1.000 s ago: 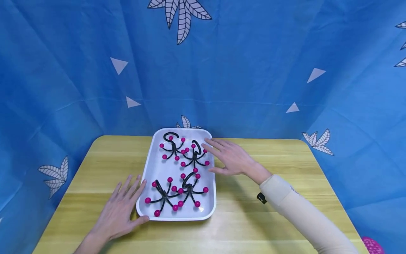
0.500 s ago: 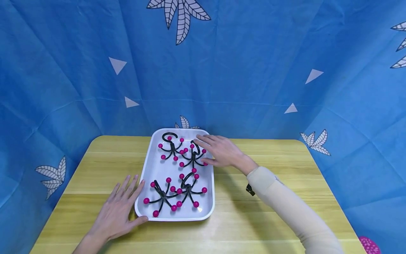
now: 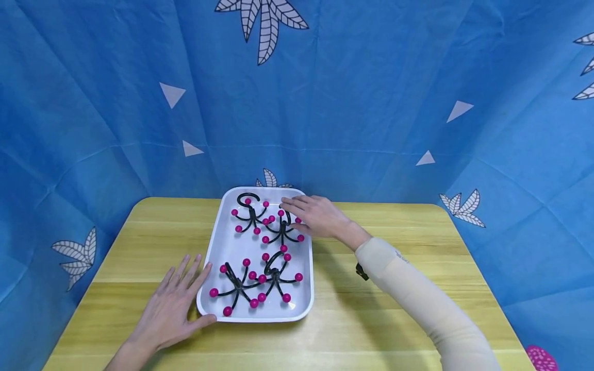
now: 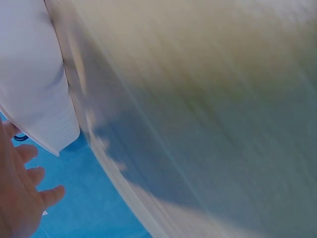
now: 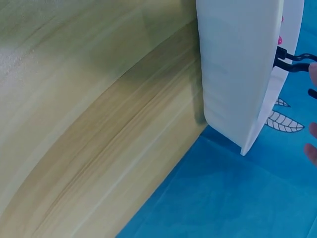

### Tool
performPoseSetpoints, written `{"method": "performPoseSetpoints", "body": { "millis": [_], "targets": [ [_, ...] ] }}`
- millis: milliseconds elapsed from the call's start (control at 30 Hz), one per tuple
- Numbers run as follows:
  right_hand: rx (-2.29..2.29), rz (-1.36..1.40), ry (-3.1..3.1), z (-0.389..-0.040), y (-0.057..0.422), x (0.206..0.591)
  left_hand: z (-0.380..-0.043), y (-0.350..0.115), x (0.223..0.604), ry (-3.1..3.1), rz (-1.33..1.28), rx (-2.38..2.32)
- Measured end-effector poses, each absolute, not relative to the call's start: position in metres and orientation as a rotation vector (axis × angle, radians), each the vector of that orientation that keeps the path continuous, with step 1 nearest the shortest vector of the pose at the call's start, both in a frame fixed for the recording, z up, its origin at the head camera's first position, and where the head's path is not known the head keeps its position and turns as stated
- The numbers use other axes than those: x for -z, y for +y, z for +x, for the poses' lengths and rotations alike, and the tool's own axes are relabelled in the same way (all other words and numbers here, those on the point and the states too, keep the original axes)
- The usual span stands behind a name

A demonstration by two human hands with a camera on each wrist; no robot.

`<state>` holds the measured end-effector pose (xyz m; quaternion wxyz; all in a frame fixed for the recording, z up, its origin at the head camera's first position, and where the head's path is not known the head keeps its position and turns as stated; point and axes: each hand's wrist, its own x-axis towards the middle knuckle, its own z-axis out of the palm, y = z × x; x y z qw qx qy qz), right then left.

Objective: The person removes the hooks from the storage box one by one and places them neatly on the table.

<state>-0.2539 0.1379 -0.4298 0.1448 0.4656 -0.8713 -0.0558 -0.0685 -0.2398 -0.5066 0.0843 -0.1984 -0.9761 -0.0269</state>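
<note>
A white tray (image 3: 223, 257) holds several black hooked pieces with curved arms tipped in pink balls. My right hand (image 3: 319, 216) reaches over its far right rim, fingers stretched above the far right hooked piece (image 3: 283, 225) and partly hiding its hook. In the right wrist view, the black hook (image 5: 294, 66) rises close to the thumb (image 5: 313, 73). My left hand (image 3: 168, 312) lies spread along the tray's near left side, thumb at the front corner. The left wrist view shows that hand's fingers (image 4: 49, 196) beside the white tray wall (image 4: 37, 74).
Another hooked piece (image 3: 252, 212) lies at the far left of the tray. Two more, one front left (image 3: 238, 285) and one front right (image 3: 276, 276), have overlapping arms. The wooden table (image 3: 399, 330) ends at a blue patterned cloth (image 3: 371, 103) behind.
My right hand has moved left and slightly forward, from the tray's right rim to over the far right hooked piece. The left hand keeps its place by the tray.
</note>
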Motion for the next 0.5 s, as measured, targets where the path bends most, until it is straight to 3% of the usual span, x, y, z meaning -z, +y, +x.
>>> {"method": "performPoseSetpoints", "body": {
  "millis": [500],
  "targets": [
    [0.068, 1.301, -2.412, -0.2563, 0.1288, 0.4299, -0.0674, -0.2385, 0.5026, -2.961, -0.57, 0.073]
  ]
}}
